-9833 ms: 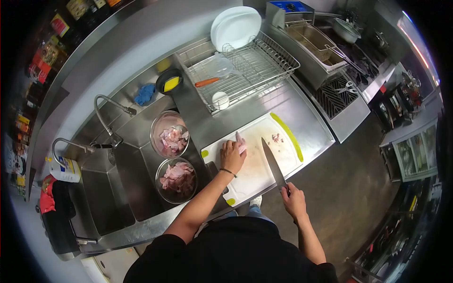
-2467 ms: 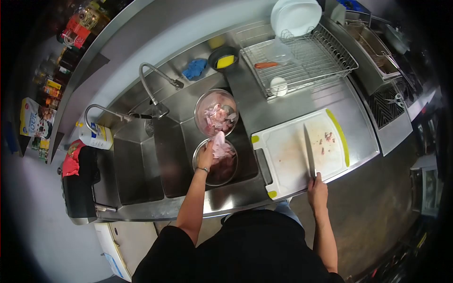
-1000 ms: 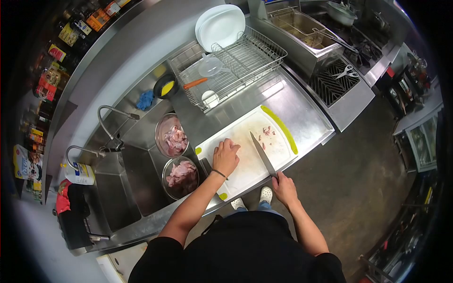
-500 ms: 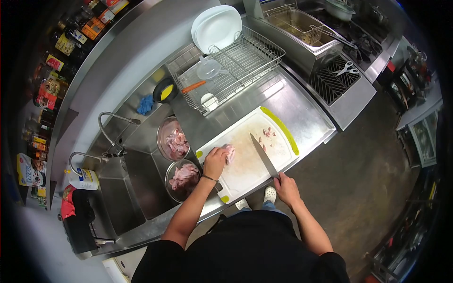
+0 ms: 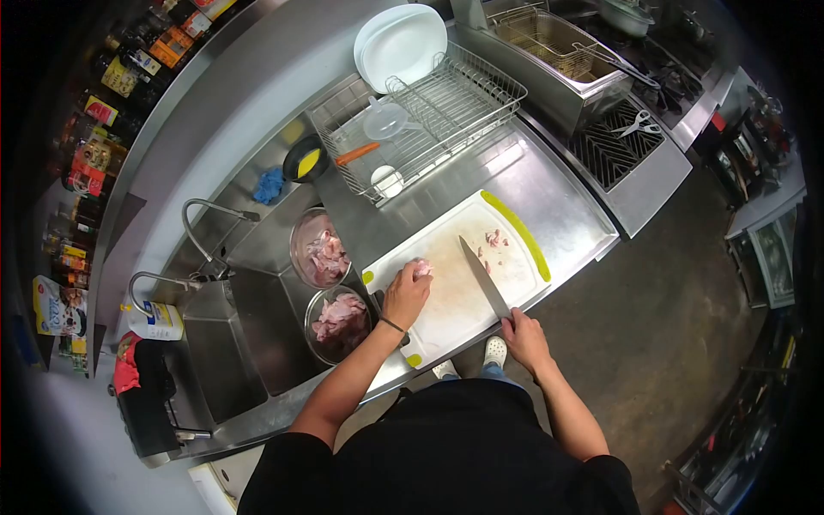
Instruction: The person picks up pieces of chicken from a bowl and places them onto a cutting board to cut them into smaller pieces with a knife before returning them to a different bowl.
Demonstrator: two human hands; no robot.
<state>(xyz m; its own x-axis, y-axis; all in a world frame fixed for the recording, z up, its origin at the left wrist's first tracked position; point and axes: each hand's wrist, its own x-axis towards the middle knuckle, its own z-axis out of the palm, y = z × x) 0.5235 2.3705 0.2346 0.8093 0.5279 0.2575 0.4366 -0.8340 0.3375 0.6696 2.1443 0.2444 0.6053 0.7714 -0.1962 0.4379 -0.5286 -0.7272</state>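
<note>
My left hand (image 5: 406, 294) is closed over a piece of raw meat (image 5: 421, 268) near the left end of the white cutting board (image 5: 446, 313), covering most of the piece. The handle of a large kitchen knife (image 5: 483, 276) is in my right hand (image 5: 525, 336) at the board's front edge. Its blade lies across the board, tip pointing away from me. Small meat scraps (image 5: 493, 239) sit to the right of the blade. Left of the board are two bowls of raw meat, a farther bowl (image 5: 298, 246) and a nearer bowl (image 5: 314, 345).
A steel double sink (image 5: 225, 365) with faucets is at left. Behind the board stands a wire dish rack (image 5: 468, 112) with white plates (image 5: 403, 47) and an orange-handled tool (image 5: 357, 154). Scissors (image 5: 639, 125) lie at right beside the fryer (image 5: 562, 47). Bottles (image 5: 120, 77) line a shelf.
My left hand has turned and closed further over the meat piece, so less of it shows. My right hand keeps the knife in nearly the same place on the board.
</note>
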